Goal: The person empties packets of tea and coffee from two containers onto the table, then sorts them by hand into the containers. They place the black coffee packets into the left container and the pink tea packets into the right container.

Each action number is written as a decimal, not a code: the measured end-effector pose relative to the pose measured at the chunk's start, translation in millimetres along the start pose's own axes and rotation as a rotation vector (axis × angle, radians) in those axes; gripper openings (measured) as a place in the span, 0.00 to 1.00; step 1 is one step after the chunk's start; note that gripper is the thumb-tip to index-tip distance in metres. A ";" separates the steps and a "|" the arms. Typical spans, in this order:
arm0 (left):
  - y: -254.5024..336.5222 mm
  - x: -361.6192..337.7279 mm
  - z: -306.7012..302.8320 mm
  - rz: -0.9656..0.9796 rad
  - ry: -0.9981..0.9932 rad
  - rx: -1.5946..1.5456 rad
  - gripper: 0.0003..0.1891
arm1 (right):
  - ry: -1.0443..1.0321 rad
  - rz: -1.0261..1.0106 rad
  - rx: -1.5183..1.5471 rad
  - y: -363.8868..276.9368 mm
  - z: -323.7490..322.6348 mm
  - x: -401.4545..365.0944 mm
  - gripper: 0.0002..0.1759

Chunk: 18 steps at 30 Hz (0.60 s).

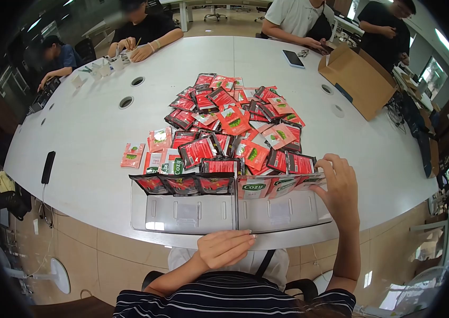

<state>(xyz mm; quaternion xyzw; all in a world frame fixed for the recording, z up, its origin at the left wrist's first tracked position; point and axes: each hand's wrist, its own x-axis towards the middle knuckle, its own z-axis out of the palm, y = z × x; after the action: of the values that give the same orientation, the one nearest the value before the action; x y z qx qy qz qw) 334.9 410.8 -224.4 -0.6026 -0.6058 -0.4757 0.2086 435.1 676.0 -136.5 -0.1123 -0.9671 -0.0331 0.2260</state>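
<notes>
Two clear plastic trays stand side by side at the table's front edge. Along the back of the left tray (182, 229) is a row of black-and-red sachets (183, 185). Upright pink-and-white Cozy sachets (253, 187) line the back of the right tray (280, 225). At that row's right end, my right hand (340, 188) pinches a pink sachet (308, 182) between thumb and fingers. My left hand (225, 249) lies at the trays' front rim near where they meet, fingers stretched out and holding nothing. Behind the trays spreads a heap of red, black and pink sachets (235, 119).
A cardboard box (359, 79) lies open at the back right, near a phone (293, 59). Small white cups (117, 64) stand at the back left, by a seated person. A black bar-shaped object (48, 167) with a cable lies at left. Other people are around the table.
</notes>
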 end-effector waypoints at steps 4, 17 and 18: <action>-1.5 -0.2 1.8 0.005 0.014 -0.001 0.13 | -0.027 -0.019 -0.006 2.8 4.8 6.3 0.36; -1.8 -0.7 2.6 0.007 0.015 0.008 0.12 | -0.090 -0.016 0.037 6.5 2.1 9.8 0.34; -1.2 -0.5 2.2 0.002 0.012 0.006 0.14 | -0.094 -0.010 0.043 7.1 2.1 9.6 0.34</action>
<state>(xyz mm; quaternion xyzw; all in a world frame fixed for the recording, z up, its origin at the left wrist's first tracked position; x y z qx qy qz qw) 334.7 412.6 -226.2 -0.5996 -0.6055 -0.4773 0.2145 427.5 685.1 -134.0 -0.1041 -0.9777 -0.0083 0.1825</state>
